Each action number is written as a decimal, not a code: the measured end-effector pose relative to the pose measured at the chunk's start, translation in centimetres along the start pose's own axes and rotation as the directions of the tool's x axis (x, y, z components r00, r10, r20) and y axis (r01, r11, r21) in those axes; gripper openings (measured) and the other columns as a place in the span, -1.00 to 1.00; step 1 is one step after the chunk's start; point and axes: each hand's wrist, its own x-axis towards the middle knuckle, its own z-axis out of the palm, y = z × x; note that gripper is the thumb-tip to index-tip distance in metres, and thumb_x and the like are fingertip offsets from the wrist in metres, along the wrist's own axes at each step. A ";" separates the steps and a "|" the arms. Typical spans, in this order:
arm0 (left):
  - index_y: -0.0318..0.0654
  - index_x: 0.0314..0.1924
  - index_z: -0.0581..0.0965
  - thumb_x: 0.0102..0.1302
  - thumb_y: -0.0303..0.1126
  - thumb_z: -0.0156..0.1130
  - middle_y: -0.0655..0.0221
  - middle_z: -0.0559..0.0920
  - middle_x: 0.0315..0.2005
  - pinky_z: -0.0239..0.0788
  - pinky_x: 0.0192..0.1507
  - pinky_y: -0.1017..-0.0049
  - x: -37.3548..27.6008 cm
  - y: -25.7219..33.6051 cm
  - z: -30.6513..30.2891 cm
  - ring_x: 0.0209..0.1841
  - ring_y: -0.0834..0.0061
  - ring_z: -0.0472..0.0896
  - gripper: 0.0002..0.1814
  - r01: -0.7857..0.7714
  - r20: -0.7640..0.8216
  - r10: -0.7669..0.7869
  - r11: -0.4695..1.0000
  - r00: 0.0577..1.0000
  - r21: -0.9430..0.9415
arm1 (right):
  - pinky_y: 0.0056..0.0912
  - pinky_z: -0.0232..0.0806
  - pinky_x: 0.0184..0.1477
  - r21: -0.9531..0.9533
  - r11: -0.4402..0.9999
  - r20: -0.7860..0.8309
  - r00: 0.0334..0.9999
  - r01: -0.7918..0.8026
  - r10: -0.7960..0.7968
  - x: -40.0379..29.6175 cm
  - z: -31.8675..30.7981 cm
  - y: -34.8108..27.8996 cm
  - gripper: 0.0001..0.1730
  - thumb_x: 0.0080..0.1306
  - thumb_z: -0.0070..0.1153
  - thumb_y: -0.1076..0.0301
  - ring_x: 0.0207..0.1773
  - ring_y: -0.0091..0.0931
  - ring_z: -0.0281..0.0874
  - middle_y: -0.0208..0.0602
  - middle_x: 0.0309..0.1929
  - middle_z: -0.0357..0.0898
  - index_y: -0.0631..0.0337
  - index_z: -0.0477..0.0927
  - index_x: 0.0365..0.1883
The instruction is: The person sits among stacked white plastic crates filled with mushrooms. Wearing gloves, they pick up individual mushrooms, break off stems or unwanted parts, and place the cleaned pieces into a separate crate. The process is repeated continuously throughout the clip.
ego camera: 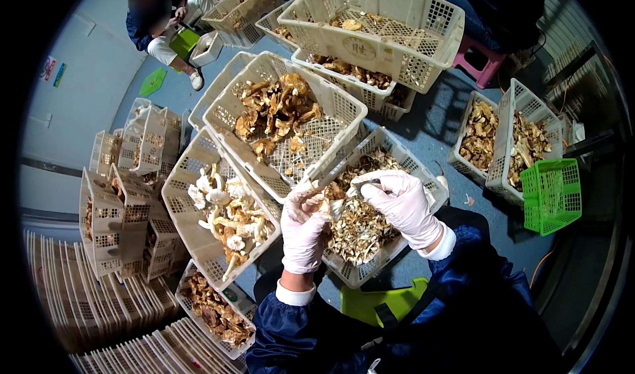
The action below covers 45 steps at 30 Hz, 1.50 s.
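My left hand (305, 227), in a thin pale glove, is closed around a brown mushroom (335, 200) with a pale stem end. My right hand (399, 205), gloved too, is at the mushroom's right side with a small dark tool (358, 188), perhaps a blade, mostly hidden by the fingers. Below both hands lies a white plastic crate (354, 274) of small mushroom trimmings (359, 235). Whole mushrooms with whitish stem ends (233, 210) fill part of the crate (181, 195) at the left. Browner mushrooms (278, 106) are heaped in the crate (342, 101) ahead.
A large crate (317, 31) rests on others at the top. Stacked crates (106, 215) stand left, and a green basket (550, 195) right. One person (154, 21) sits at upper left, another (501, 11) at upper right on a pink stool (478, 61).
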 end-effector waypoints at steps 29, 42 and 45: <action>-0.22 0.13 0.50 0.06 -0.76 0.30 0.17 0.68 -0.18 0.49 -0.09 0.28 0.5 0.2 0.6 -0.18 0.13 0.65 -0.41 -0.711 0.577 0.512 0.100 0.636 0.696 | -0.47 0.50 -0.09 -0.264 0.916 0.143 0.952 0.301 -0.272 -0.3 0.0 0.3 -0.80 0.26 0.21 0.57 -0.16 -0.46 0.68 -0.17 -0.16 0.71 0.37 0.69 -0.14; -0.24 0.11 0.51 0.05 -0.78 0.28 0.18 0.67 -0.14 0.50 -0.10 0.31 0.7 -0.2 0.1 -0.16 0.16 0.66 -0.43 -0.749 0.609 0.508 0.118 0.610 0.652 | -0.55 0.46 -0.13 -0.199 0.968 0.090 0.986 0.156 -0.140 -0.6 0.0 0.2 -0.81 0.27 0.22 0.55 -0.21 -0.55 0.64 -0.21 -0.22 0.71 0.37 0.70 -0.14; -0.27 0.11 0.51 0.11 -0.76 0.29 0.21 0.66 -0.11 0.51 -0.06 0.36 0.6 -0.4 0.5 -0.14 0.27 0.66 -0.47 -0.628 0.419 0.476 0.488 0.774 0.606 | -0.58 0.43 -0.19 -0.068 0.998 0.097 0.995 0.005 0.002 -0.3 -0.4 -0.2 -0.83 0.31 0.22 0.50 -0.25 -0.61 0.61 -0.26 -0.25 0.71 0.38 0.71 -0.18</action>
